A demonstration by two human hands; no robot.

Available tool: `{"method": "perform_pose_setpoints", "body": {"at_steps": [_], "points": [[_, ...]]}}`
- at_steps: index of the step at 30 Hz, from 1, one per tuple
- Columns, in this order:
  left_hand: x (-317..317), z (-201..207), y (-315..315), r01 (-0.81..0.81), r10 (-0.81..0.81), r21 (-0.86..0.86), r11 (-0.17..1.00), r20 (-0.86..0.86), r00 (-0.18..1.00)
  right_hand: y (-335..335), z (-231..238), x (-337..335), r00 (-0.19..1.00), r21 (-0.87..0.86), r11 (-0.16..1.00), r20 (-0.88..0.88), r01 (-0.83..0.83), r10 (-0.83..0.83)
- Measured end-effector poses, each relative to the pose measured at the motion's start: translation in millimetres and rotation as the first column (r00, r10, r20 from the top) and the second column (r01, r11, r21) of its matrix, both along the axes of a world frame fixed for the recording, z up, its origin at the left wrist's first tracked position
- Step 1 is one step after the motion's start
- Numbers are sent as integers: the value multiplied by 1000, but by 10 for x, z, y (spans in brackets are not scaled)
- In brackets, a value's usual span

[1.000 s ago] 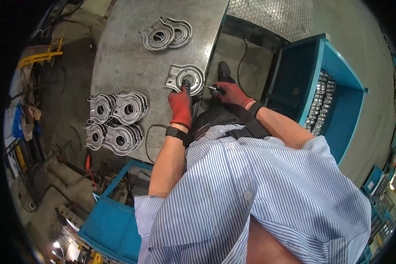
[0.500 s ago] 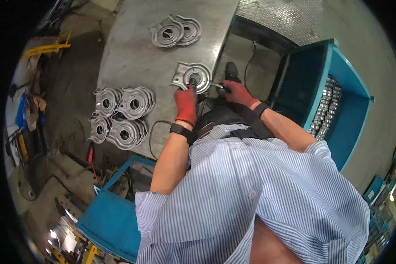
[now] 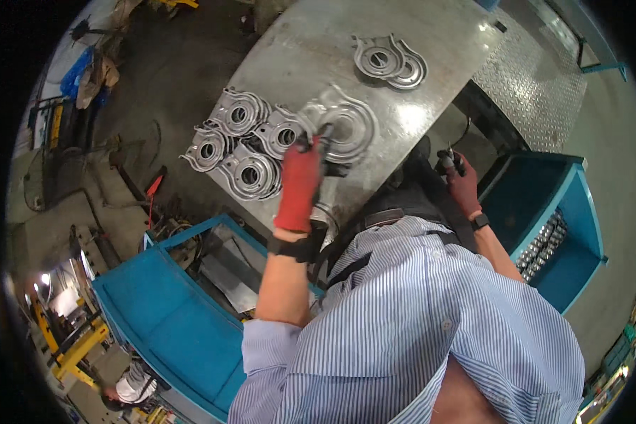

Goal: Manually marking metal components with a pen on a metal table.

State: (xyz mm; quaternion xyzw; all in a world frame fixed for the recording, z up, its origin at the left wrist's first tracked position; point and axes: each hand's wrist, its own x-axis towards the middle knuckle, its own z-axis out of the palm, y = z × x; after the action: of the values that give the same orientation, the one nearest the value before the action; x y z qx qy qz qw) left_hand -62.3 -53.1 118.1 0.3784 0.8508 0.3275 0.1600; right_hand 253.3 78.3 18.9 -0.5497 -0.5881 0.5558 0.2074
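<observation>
My left hand [image 3: 300, 184], in a red glove with dark fingertips, grips a round stamped metal bracket [image 3: 364, 131] by its near left side. Both are blurred by motion, and the bracket is over the metal table, just right of several stacks of like brackets [image 3: 251, 173]. Off the table's right edge, my right hand [image 3: 463, 185], gloved the same way, is closed around a small hand tool [image 3: 446, 160] with a thin pointed tip. Its exact kind is unclear. Two more brackets [image 3: 380, 59] lie overlapping farther back on the table.
The grey metal table [image 3: 297, 49] slants across the view. A blue bin [image 3: 579, 205] with rows of shiny metal parts [image 3: 543, 244] stands at right. At lower left is a blue metal cart [image 3: 169, 318]; beyond it, another person [image 3: 136, 385]. Tread plate [image 3: 530, 71] lies far right.
My left hand has carried the bracket leftward from the table's right edge toward the stacks. My right hand, with the tool, has drawn away to the right. The whole view has turned.
</observation>
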Motion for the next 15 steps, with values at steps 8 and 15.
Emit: {"method": "perform_pose_setpoints", "body": {"at_steps": [8,15], "points": [[-1522,284,-312,-267,171,103,958,541,823,-32,139,-92,997,36,999,73,11,-13],[-2207,-117,-373,-219,233,-149,964,85,969,0,110,-88,992,-89,995,127,34,-23]]}}
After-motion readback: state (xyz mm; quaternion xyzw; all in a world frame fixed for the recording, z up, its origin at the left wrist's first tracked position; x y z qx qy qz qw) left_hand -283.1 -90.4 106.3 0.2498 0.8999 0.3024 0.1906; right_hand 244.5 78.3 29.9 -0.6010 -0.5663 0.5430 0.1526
